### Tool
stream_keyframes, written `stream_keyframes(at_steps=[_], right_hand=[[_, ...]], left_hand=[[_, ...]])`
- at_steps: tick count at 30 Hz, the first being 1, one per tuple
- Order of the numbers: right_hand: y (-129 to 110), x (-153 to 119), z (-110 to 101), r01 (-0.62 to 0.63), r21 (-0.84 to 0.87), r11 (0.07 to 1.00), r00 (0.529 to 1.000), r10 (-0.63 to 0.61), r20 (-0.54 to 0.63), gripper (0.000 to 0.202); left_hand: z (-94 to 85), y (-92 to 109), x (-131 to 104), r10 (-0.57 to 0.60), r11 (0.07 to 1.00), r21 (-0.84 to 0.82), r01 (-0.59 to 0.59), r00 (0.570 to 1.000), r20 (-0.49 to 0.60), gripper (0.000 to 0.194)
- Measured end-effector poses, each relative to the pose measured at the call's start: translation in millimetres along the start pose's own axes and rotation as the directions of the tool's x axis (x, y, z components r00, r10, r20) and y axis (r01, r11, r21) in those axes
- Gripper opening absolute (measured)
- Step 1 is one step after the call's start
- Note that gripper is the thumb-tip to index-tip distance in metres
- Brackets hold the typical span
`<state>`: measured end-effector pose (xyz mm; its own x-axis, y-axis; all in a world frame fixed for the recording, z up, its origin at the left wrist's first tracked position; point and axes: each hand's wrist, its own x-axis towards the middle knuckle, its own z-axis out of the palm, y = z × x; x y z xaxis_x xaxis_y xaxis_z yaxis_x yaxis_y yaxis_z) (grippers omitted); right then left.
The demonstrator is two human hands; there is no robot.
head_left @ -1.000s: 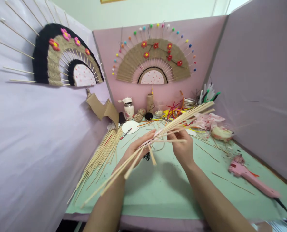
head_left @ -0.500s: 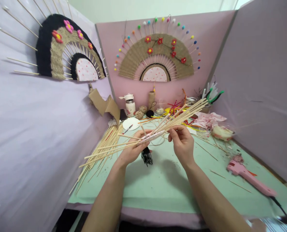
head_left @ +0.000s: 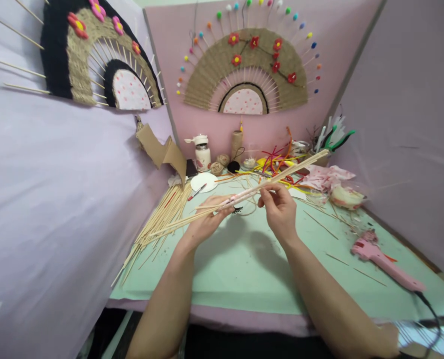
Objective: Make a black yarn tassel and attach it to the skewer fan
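Observation:
A piece made of thin wooden sticks (head_left: 278, 178), with pale pink-spotted fabric (head_left: 234, 198) at its middle, is held nearly edge-on above the table. My left hand (head_left: 203, 222) grips it at the middle from below, and sticks run out past the hand on the left. The black yarn fringe (head_left: 237, 210) shows just beyond the left fingertips. My right hand (head_left: 279, 212) is under the right-hand sticks, its thumb and fingers pinched together. Whatever lies in that pinch, if anything, is too small to make out.
Loose sticks (head_left: 158, 219) lie in a pile at left, beside a white disc (head_left: 210, 182) with a pen (head_left: 197, 193). A pink glue gun (head_left: 386, 264) rests at right. A bottle (head_left: 202, 154), twine balls (head_left: 217, 168) and coloured pipe cleaners (head_left: 274, 157) stand behind. Fan-shaped decorations (head_left: 203, 82) hang on the walls.
The stick piece has tilted flatter, so its sticks now look like a narrow bundle. Less of the black fringe shows. My right hand has shifted slightly, and the camera view has tipped down.

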<state>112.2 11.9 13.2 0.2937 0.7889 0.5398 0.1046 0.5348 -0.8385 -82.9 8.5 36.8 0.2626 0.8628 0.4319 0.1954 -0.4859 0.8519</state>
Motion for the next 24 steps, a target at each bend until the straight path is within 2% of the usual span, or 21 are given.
stream_keyframes(at_steps=[3, 6, 9, 13, 15, 18, 21, 24], right_hand=[[6.2, 0.9, 0.2, 0.020, -0.034, 0.999, 1.000, -0.019, 0.020, 0.014], [12.7, 2.5, -0.5, 0.079, -0.077, 0.994, 0.997, -0.078, 0.005, 0.010], [14.2, 3.5, -0.7, 0.121, -0.147, 0.982, 0.992, -0.126, -0.028, 0.013], [8.7, -3.2, 3.4, 0.155, -0.223, 0.962, 0.982, -0.175, -0.072, 0.015], [6.2, -10.4, 8.2, 0.205, -0.232, 0.951, 0.978, -0.210, 0.003, 0.010], [6.0, -20.6, 17.2, 0.244, -0.200, 0.949, 0.956, -0.200, 0.214, 0.007], [9.7, -23.8, 24.2, 0.143, -0.182, 0.973, 0.957, -0.089, 0.275, 0.015], [14.7, -20.8, 27.8, -0.053, -0.062, 0.997, 0.949, 0.070, 0.308, 0.022]], left_hand=[[0.5, -1.1, 1.0, 0.012, 0.999, -0.035, -0.014, 0.999, -0.049, 0.023], [1.9, -1.8, 0.9, -0.119, 0.984, -0.145, 0.105, 0.989, -0.089, 0.011], [4.0, -5.2, 2.2, -0.274, 0.913, -0.347, 0.216, 0.953, -0.126, 0.028], [5.6, -9.0, 7.7, -0.381, 0.774, -0.619, 0.135, 0.880, -0.284, 0.038], [5.6, -8.2, 10.0, -0.430, 0.719, -0.683, 0.132, 0.856, -0.287, 0.038], [7.0, -4.1, 11.1, -0.472, 0.645, -0.742, 0.181, 0.858, -0.201, 0.034], [12.7, 0.3, 10.2, -0.487, 0.585, -0.782, 0.213, 0.864, -0.129, 0.028], [20.7, 1.5, 8.6, -0.504, 0.542, -0.810, 0.225, 0.858, -0.099, 0.026]])
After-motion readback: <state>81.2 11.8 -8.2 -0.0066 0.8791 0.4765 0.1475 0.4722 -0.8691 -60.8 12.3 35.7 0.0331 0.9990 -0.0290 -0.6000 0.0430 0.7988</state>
